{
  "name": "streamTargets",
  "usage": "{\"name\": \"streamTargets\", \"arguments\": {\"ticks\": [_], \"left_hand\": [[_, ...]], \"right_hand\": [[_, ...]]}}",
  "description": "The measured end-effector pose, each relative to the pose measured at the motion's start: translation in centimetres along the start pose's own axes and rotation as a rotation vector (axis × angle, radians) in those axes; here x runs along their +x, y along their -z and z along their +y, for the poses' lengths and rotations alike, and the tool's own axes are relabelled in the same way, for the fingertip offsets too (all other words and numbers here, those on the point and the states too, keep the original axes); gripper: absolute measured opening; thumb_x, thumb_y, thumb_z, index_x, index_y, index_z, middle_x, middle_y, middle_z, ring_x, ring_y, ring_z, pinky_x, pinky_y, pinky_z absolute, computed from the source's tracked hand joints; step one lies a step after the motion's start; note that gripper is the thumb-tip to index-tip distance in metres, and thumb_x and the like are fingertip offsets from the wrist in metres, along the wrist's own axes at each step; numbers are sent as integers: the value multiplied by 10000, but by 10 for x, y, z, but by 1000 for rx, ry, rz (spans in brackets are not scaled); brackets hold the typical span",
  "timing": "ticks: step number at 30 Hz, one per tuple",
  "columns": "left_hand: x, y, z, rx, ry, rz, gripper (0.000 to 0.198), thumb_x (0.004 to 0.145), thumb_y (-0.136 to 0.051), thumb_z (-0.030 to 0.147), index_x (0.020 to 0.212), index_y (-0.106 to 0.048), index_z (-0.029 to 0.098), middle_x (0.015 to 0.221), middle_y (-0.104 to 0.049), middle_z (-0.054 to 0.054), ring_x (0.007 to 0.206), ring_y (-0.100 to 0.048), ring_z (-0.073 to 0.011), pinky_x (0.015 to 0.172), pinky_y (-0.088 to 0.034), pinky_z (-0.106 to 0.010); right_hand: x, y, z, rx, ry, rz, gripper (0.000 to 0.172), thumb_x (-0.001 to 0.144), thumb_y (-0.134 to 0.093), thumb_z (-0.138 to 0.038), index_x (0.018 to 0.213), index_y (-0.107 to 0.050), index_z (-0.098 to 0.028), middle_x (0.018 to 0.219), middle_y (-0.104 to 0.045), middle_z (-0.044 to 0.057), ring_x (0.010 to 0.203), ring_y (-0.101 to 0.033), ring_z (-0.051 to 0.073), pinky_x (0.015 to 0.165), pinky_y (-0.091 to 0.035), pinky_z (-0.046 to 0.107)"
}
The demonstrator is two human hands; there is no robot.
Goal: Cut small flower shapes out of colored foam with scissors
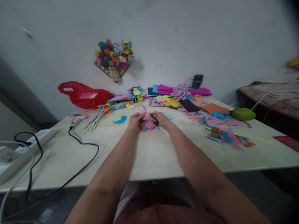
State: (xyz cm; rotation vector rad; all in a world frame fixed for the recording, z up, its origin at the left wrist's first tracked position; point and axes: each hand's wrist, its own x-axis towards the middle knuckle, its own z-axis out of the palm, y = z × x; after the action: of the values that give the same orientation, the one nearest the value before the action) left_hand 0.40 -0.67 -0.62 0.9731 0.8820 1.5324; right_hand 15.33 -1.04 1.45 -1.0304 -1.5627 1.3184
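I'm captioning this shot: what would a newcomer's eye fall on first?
Probably the multicoloured flower arrangement, up on the wall left of centre. The red plastic bag, lower and further left at the back of the table, is a close rival. Then, mid-table, the eye would likely reach the left hand holding pink paper and the right hand with black-handled scissors.

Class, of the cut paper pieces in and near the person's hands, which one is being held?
The pink piece, gripped by the left hand beside the black-handled scissors; the scalloped blue paper and pale blue disc lie on the table.
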Motion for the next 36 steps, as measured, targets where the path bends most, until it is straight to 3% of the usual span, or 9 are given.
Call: {"name": "streamTargets", "arguments": {"ticks": [10,17,27,36], "left_hand": [[0,1,1,-38,-14,-19,315,491,-808,307,598,-555,153,520,-528,37,483,-514,-75,549,-459,-219],[-1,2,3,-6,-2,-104,331,493,-810,302,581,-531,147,532,-527,32,497,-513,-70,530,-448,-199],[-3,1,5,92,43,-143,315,456,-821,287,593,-578,141,558,-568,0,491,-516,-84,518,-458,-214],[-3,2,4,114,44,-185,283,462,-813,263,601,-601,138,545,-583,-8,470,-513,-84,472,-420,-205]], "right_hand": [[3,4,3,-16,1,29,295,686,-706,-322,877,-585,-133,437,-484,-58,349,-402,66,352,-308,180],[3,17,6,-22,61,-33,302,733,-644,-418,805,-570,-134,523,-564,-13,381,-470,78,319,-248,178],[9,24,4,157,116,129,323,641,-698,-203,923,-552,-145,617,-621,-9,484,-546,87,380,-303,167],[5,21,1,184,147,115,392,587,-690,-188,952,-554,-146,581,-590,-36,494,-526,86,433,-343,178]]}}
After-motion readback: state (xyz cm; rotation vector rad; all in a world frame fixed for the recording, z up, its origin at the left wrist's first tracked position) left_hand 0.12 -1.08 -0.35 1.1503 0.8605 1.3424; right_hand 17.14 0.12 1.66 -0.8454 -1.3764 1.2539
